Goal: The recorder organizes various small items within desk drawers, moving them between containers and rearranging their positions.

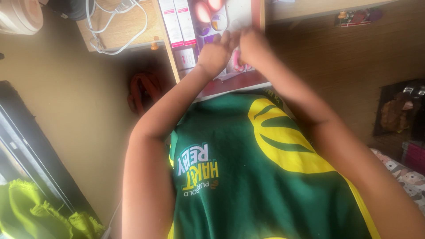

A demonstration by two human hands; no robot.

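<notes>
Both hands [234, 51] raised together, blurred.

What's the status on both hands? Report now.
Left hand and right hand raised together over the tray of small pink and white cosmetic boxes. Fingers blurred, grip unclear. Nothing between hands and tray.

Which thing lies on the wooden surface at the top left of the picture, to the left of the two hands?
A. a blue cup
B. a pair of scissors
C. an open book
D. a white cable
D: a white cable lies in loops on the wooden surface, left of the left hand and the right hand.
</notes>
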